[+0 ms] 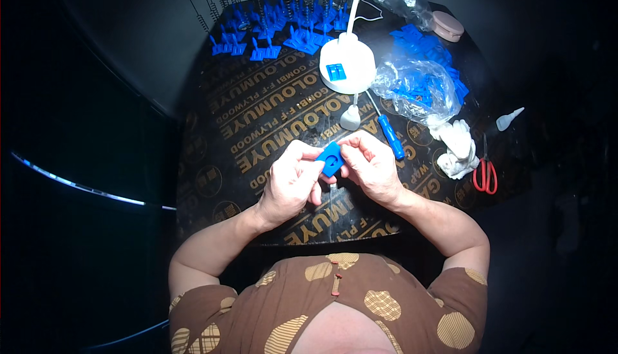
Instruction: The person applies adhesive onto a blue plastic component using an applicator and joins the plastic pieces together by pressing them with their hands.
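Both hands meet over the near middle of a dark printed board (257, 129). Between them is a small blue plastic plate (331, 159) with a round recess in its face. My left hand (293, 177) pinches its left edge, while my right hand (370, 166) grips the upper right edge with thumb and fingers. Just beyond the hands lies a white plug-like piece (350, 118). A screwdriver with a blue handle (391, 138) rests to the right of them. Another small blue part (336, 72) sits on the white lamp base (351, 51).
Several blue pieces with upright black springs (264, 26) stand at the far left. Loose blue parts (421, 48) and a clear plastic bag (418, 90) lie far right, near a round pink container (447, 26). White cloth (458, 151), red-handled scissors (485, 177) and a small white bottle (510, 119) are on the right.
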`<state>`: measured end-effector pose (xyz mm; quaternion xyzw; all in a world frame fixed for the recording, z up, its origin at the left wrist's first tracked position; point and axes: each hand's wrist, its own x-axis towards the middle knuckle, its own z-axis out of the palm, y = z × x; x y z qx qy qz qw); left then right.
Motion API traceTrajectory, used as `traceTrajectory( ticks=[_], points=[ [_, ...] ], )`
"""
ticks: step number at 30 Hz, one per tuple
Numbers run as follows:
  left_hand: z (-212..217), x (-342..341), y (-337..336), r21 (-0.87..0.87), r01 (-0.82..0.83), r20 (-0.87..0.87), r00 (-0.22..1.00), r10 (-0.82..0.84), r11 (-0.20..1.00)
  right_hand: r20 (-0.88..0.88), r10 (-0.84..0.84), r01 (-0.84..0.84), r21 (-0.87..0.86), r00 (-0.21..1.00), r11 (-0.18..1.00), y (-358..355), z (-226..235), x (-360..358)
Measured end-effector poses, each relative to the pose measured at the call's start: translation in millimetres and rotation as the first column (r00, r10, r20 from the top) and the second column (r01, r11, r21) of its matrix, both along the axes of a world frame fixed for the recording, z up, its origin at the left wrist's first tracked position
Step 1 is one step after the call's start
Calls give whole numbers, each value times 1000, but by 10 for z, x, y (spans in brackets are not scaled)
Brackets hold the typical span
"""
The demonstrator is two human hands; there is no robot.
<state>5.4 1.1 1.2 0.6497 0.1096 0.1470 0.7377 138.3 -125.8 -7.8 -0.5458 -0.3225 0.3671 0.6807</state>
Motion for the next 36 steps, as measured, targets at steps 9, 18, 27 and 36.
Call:
traceTrajectory(
  ticks=[9,18,27,36],
  points=[
    [-51,11,64,-6,-77,124,989,77,997,-30,18,-17,53,999,998,-2,-52,29],
    [-55,1,44,-16,-36,132,990,38,999,17,21,-21,20,1000,1000,9,-105,48],
    [-2,10,75,-29,-24,105,994,27,999,-55,67,-65,27,996,997,-5,-97,50],
    [35,29,92,-122,-35,63,997,43,992,-69,54,-56,-28,996,998,-15,3,50]
  ],
)
